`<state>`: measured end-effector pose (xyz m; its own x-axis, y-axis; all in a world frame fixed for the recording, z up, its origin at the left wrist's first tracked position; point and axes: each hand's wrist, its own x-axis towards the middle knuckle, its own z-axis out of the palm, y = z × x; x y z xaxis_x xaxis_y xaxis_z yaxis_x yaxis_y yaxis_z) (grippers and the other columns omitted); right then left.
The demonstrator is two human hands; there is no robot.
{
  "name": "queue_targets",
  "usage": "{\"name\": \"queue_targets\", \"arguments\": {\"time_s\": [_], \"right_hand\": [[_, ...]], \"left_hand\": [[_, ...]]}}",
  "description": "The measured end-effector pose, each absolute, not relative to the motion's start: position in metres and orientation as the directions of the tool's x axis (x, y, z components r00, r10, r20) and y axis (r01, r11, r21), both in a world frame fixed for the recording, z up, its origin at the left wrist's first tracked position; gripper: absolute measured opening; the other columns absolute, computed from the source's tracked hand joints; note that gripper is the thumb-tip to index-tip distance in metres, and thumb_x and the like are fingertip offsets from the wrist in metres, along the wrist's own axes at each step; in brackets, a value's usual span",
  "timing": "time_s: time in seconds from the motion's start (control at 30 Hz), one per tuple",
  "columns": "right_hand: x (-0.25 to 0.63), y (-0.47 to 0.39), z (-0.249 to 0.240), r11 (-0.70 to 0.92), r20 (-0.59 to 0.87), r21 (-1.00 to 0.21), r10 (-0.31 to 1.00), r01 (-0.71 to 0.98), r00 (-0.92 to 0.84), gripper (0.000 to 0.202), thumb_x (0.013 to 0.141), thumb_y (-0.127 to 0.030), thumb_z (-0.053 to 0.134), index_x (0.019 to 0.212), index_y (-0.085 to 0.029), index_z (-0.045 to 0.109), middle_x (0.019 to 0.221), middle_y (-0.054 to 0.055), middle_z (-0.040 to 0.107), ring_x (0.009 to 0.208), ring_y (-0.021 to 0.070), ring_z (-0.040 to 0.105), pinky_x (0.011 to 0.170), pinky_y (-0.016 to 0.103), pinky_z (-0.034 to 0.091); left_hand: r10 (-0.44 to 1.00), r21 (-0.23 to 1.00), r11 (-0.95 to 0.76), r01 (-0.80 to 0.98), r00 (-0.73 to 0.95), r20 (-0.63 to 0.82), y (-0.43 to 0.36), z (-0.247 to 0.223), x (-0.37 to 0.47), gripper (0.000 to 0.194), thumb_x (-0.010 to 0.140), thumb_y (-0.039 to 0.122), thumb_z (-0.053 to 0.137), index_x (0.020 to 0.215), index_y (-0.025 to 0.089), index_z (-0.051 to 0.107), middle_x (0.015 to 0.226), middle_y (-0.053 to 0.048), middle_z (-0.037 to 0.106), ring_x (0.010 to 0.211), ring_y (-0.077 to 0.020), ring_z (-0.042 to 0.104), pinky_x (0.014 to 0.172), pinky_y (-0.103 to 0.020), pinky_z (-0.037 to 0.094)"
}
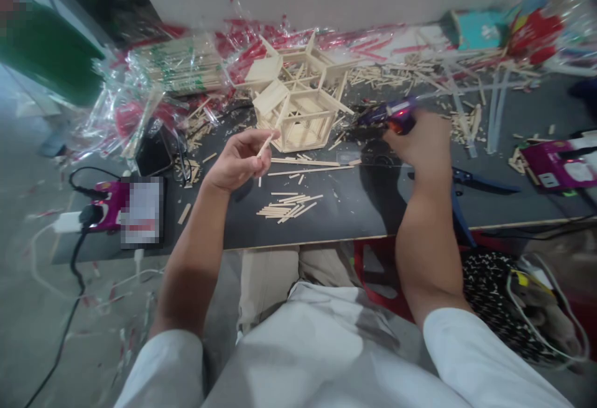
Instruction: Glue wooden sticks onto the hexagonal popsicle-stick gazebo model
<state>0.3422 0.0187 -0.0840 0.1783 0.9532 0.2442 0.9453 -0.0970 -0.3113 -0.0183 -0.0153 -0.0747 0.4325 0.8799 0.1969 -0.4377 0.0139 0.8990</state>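
Observation:
My left hand [240,158] pinches a short wooden stick [265,145] between thumb and fingers, just in front of a wooden stick model [305,128]. The model has hexagonal frames with slatted panels and stands upright at the table's middle. To its right, my right hand [422,137] is closed around a purple glue gun [396,111] whose nozzle points left; a small light glows on it. Several cut sticks [286,208] lie in a loose pile nearer me, with longer sticks [310,170] behind them.
Blue-handled cutters [485,181] lie right of my forearm. Clear glue sticks [497,112] and wood scraps spread behind. Plastic wrapping with bundled sticks [180,63] fills the back left. Purple power strips [559,162] sit at both sides; a phone [142,212] lies left, with cables hanging off the edge.

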Motion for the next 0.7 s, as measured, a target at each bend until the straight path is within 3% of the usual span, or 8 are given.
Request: {"name": "queue_targets", "arguments": {"time_s": [0.1, 0.2, 0.3, 0.4, 0.53, 0.7], "right_hand": [[0.335, 0.012, -0.075, -0.192, 0.143, -0.305, 0.959, 0.933, 0.244, 0.043, 0.084, -0.034, 0.082, 0.116, -0.006, 0.077, 0.113, 0.026, 0.076, 0.099, 0.0319, 0.069, 0.090, 0.040, 0.047], [0.321, -0.005, -0.056, -0.092, 0.193, -0.305, 0.969, 0.948, 0.156, 0.032, 0.089, -0.031, 0.077, 0.111, -0.009, 0.078, 0.113, 0.024, 0.076, 0.105, 0.0323, 0.069, 0.097, 0.043, 0.047], [0.298, -0.028, -0.040, 0.187, 0.153, -0.439, 0.979, 0.879, -0.132, 0.016, 0.091, -0.031, 0.076, 0.095, -0.015, 0.078, 0.091, 0.011, 0.078, 0.083, 0.0241, 0.069, 0.084, 0.037, 0.050], [0.260, -0.051, -0.039, 0.496, 0.065, -0.537, 0.830, 0.682, -0.554, 0.016, 0.093, -0.032, 0.076, 0.096, -0.017, 0.078, 0.092, 0.008, 0.077, 0.080, 0.0209, 0.070, 0.078, 0.034, 0.052], [0.202, -0.065, -0.052, 0.690, 0.024, -0.457, 0.640, 0.561, -0.768, 0.027, 0.103, -0.023, 0.064, 0.126, -0.015, 0.074, 0.131, 0.015, 0.073, 0.112, 0.0272, 0.073, 0.092, 0.037, 0.055], [0.162, -0.057, -0.064, 0.735, -0.064, -0.273, 0.629, 0.620, -0.774, 0.039, 0.108, -0.025, 0.055, 0.146, -0.017, 0.063, 0.151, 0.017, 0.062, 0.111, 0.0310, 0.074, 0.080, 0.037, 0.053]], "left_hand": [[0.880, 0.916, -0.008, -0.401, 0.433, 0.197, -0.014, -0.078, -0.020, 0.055, 0.051, 0.037, 0.107, 0.099, 0.022, 0.085, 0.057, 0.002, 0.062, 0.044, -0.0091, 0.050, 0.038, -0.019, 0.038], [0.880, 0.940, -0.033, -0.341, 0.435, 0.189, -0.012, -0.083, -0.021, 0.058, 0.048, 0.036, 0.108, 0.100, 0.021, 0.085, 0.058, 0.002, 0.063, 0.046, -0.0097, 0.054, 0.040, -0.019, 0.039], [0.883, 0.947, -0.054, -0.317, 0.427, 0.193, -0.010, -0.085, -0.021, 0.059, 0.045, 0.037, 0.109, 0.096, 0.022, 0.085, 0.058, 0.002, 0.063, 0.048, -0.0098, 0.055, 0.043, -0.020, 0.041], [0.890, 0.946, -0.079, -0.314, 0.405, 0.209, -0.010, -0.084, -0.021, 0.058, 0.042, 0.038, 0.110, 0.092, 0.023, 0.084, 0.058, 0.003, 0.063, 0.048, -0.0094, 0.055, 0.045, -0.021, 0.044], [0.890, 0.946, -0.092, -0.311, 0.401, 0.218, -0.012, -0.082, -0.022, 0.055, 0.045, 0.036, 0.109, 0.092, 0.022, 0.083, 0.059, 0.003, 0.064, 0.048, -0.0084, 0.054, 0.046, -0.020, 0.044], [0.893, 0.922, -0.075, -0.381, 0.385, 0.232, -0.013, -0.083, -0.023, 0.057, 0.048, 0.037, 0.108, 0.096, 0.022, 0.082, 0.059, 0.004, 0.062, 0.045, -0.0078, 0.051, 0.040, -0.019, 0.038]]}}
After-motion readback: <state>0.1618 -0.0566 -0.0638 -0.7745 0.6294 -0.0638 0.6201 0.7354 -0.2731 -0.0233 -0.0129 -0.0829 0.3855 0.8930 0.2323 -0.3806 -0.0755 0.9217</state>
